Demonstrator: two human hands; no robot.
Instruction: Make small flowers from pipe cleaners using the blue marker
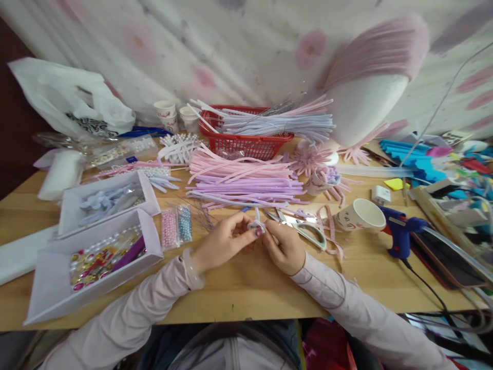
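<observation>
Both of my hands meet at the middle of the wooden table (pixel 239 293). My left hand (pixel 223 241) and my right hand (pixel 283 246) pinch a small pale lilac pipe-cleaner piece (pixel 257 225) between their fingertips, fingers closed on it. Just behind the hands lies a pile of pink and purple pipe cleaners (pixel 242 180). A pair of scissors (pixel 304 228) with pale green handles rests right beside my right hand.
Two white trays at the left hold lilac pieces (pixel 108 203) and beads and gems (pixel 96 259). Bead packets (pixel 176 226) lie near them. A red basket (pixel 246 139), paper cups (pixel 360 216), a blue glue gun (pixel 400 234) and a phone (pixel 447 259) are at the back and right.
</observation>
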